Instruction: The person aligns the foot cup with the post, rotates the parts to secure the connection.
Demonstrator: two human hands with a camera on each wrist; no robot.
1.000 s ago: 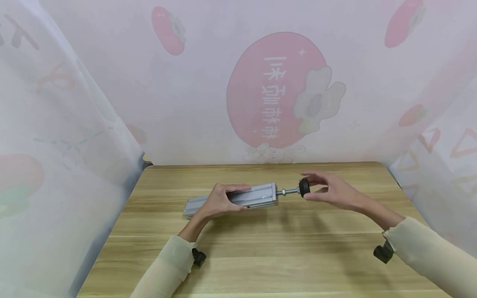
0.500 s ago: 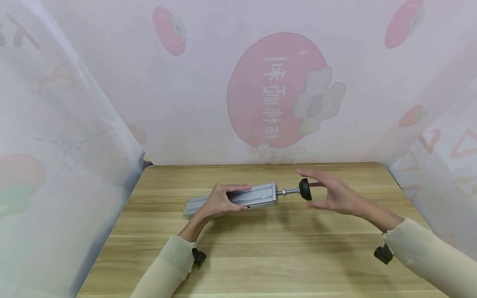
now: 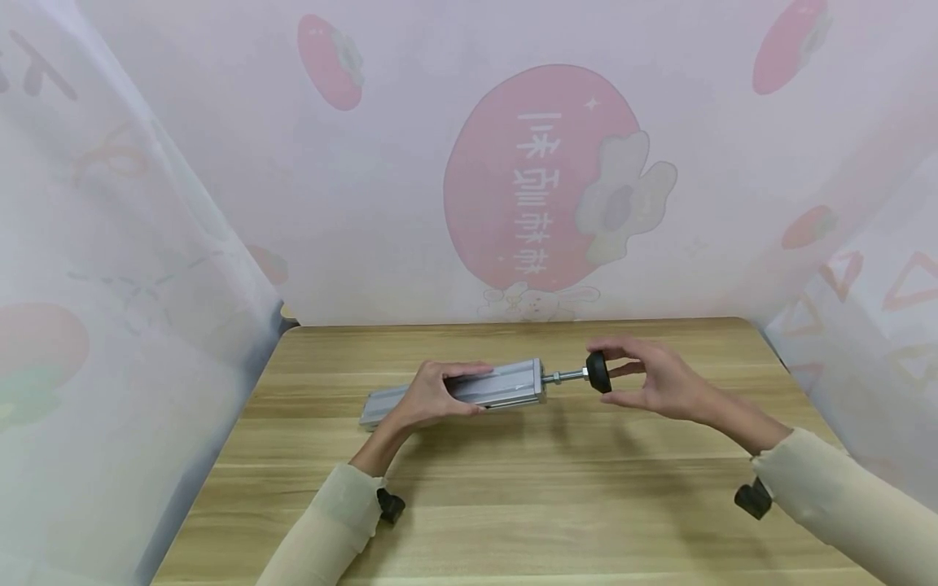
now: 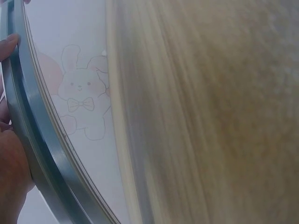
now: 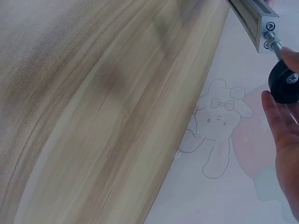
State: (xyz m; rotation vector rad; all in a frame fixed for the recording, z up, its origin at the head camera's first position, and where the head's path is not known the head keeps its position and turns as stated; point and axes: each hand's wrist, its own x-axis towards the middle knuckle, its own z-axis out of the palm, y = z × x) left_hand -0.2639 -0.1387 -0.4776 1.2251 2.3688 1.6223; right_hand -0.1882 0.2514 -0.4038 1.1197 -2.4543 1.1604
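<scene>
A silver aluminium profile (image 3: 513, 384) lies lengthwise over the table, its right end a little higher than its left, casting a shadow below. My left hand (image 3: 428, 397) grips it from above near the middle, thumb on the near side and fingers on the far side. From its right end plate sticks a threaded rod (image 3: 570, 377) with a nut, ending in a round black levelling foot (image 3: 598, 372). Thumb and fingers of my right hand (image 3: 663, 382) pinch this foot at its rim. In the right wrist view, a screw head shows in the foot (image 5: 285, 84).
The wood-grain table (image 3: 484, 521) reaches back to a pale printed curtain (image 3: 381, 203), with more curtain at both sides. Small black devices hang under both cuffs, the left one (image 3: 391, 506) and the right one (image 3: 753, 499).
My right hand's fingers spread off the levelling foot half a second ago and have now closed back on its rim. The left hand and the profile stay in place.
</scene>
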